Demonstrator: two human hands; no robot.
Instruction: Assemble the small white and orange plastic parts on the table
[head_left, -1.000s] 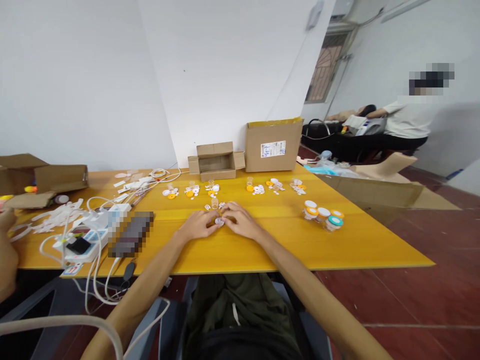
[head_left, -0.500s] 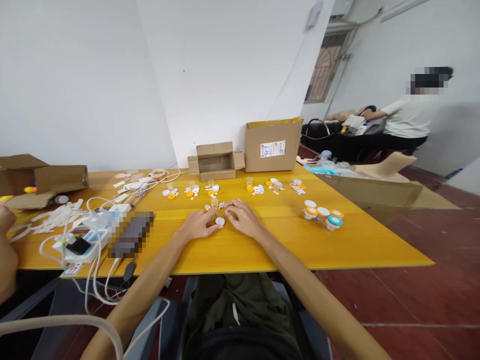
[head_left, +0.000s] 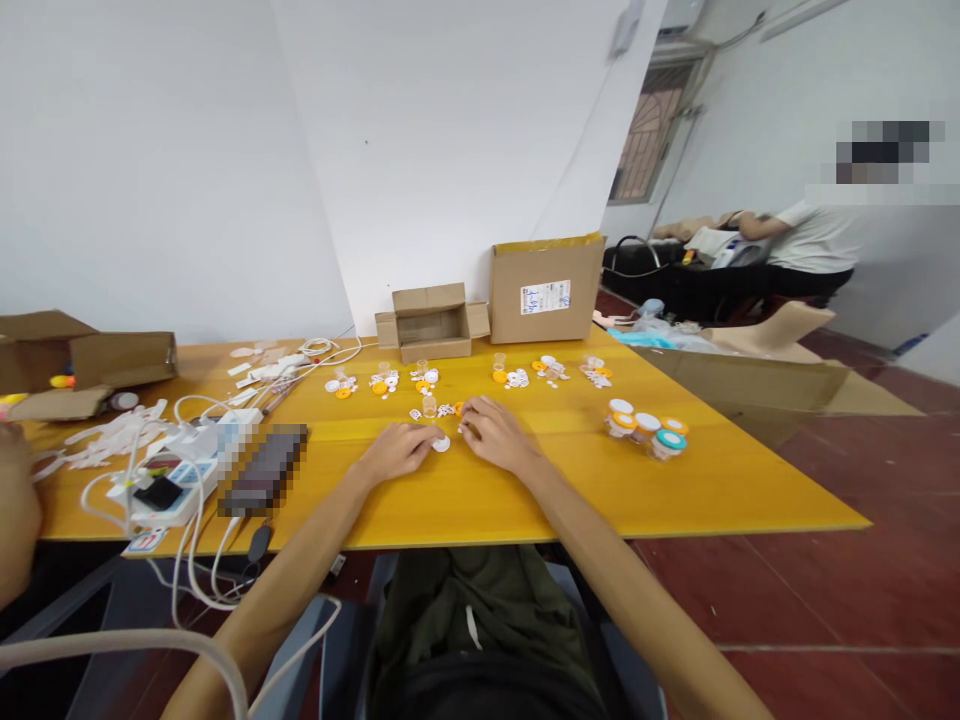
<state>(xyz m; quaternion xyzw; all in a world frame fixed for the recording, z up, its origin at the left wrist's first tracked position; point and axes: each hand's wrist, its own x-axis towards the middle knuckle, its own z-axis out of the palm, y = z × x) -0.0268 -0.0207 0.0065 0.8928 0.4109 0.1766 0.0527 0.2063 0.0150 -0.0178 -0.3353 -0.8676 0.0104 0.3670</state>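
My left hand [head_left: 397,450] rests low over the table, fingers curled together, with its fingertips at the edge of a round white disc [head_left: 442,444]. To its right, my right hand [head_left: 495,435] is bent with thumb and fingers pinched close. Something small and white may be between them, too small to name. Just beyond that hand, an orange ring [head_left: 460,409] shows partly. A small clear jar [head_left: 429,407] stands in front of both hands, with small white printed pieces [head_left: 445,410] beside it.
Several groups of clear jars, orange rings and white pieces [head_left: 516,379] line the back. Lidded jars [head_left: 646,428] stand right. Cardboard boxes [head_left: 547,300] sit behind. A power strip [head_left: 184,480], cables and a phone [head_left: 264,470] lie left. Another person's arm [head_left: 16,520] is at far left.
My left fingers have shifted over the disc's upper edge. My right hand has drawn slightly right, away from the disc, and the orange ring now shows beside it.
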